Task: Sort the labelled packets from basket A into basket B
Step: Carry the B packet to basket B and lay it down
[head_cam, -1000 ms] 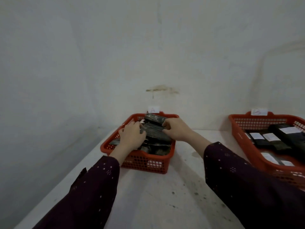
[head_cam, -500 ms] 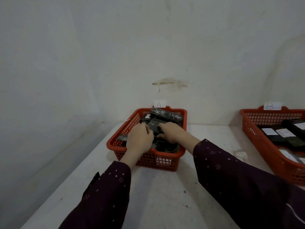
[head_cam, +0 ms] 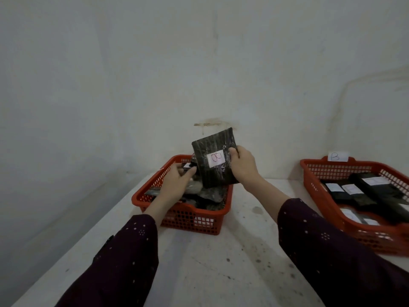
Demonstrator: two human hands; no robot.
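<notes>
held packet: dark plastic-wrapped flat packet with a white label marked "B" (head_cam: pixel 214 159), upright, tilted a little, raised over the rear of basket A, clear of the pile
right grip: right hand (head_cam: pixel 243 166) pinching the packet's right edge, thumb on the label face, fingers behind
left grip: left hand (head_cam: pixel 177 182) low in basket A, fingers curled around another dark item in the pile; whether it is actually clamped, cannot tell
source: red perforated plastic basket tagged A (head_cam: pixel 200 220) on the white speckled desk (head_cam: pixel 221 269), loose dark packets heaped inside
target: red perforated plastic basket tagged B (head_cam: pixel 354 234), well apart to the right, several labelled dark packets already lying flat in it
risk 1: one-edge pinch on slick film; a fast swing right could let the packet pivot or slide out over the bare desk between baskets
risk 2: left hand disturbing the heap could tip a packet over A's low rim
risk 3: B's near end looks full; a toss may land the packet on the rim or cover other labels
risk 4: label is small; misreading likely if glare hits the wrap
</notes>
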